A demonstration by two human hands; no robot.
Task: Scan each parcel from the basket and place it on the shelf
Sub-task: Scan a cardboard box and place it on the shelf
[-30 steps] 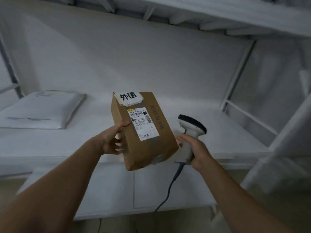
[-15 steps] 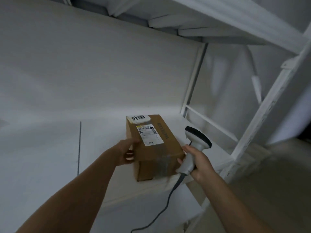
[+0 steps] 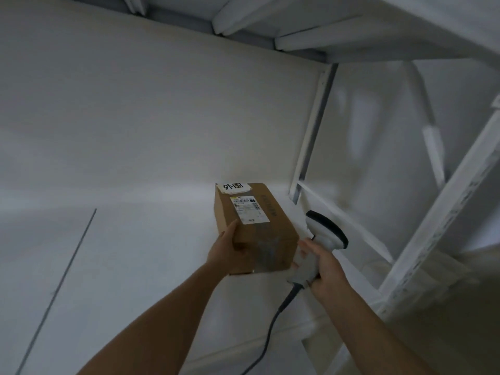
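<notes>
Left hand [image 3: 228, 249] first: thumb [image 3: 232, 226] lies along the top left edge of the box [image 3: 259, 239], and the other fingers curl onto the near end, so it's clamped on that near-left corner. Right hand [image 3: 326, 265] has its fingers wrapped tight round the grip of the scanner [image 3: 323, 234]. The forefinger sticks out toward the box's near-right corner, and I honestly can't tell if it touches the cardboard or just sits beside it.

The box is plain brown, lying long-ways and pointing away toward the back wall. There's a white shipping label [image 3: 250, 209] on top and a white sticker [image 3: 234, 187] with black characters folded over the far edge. Clear tape shines on the near end. It's low over the white shelf [image 3: 135, 266], near the right end, and can't say whether the bottom is fully down on it.

The scanner head is dark-faced and points up and away, just right of the box. Its grey cable [image 3: 270, 327] drops off the grip and runs down past the shelf's front edge.

Further out: a thin dark seam [image 3: 61, 277] crosses the shelf well left of the box, a white upright [image 3: 311, 131] stands at the back right corner, and the next board [image 3: 351, 25] hangs overhead.
</notes>
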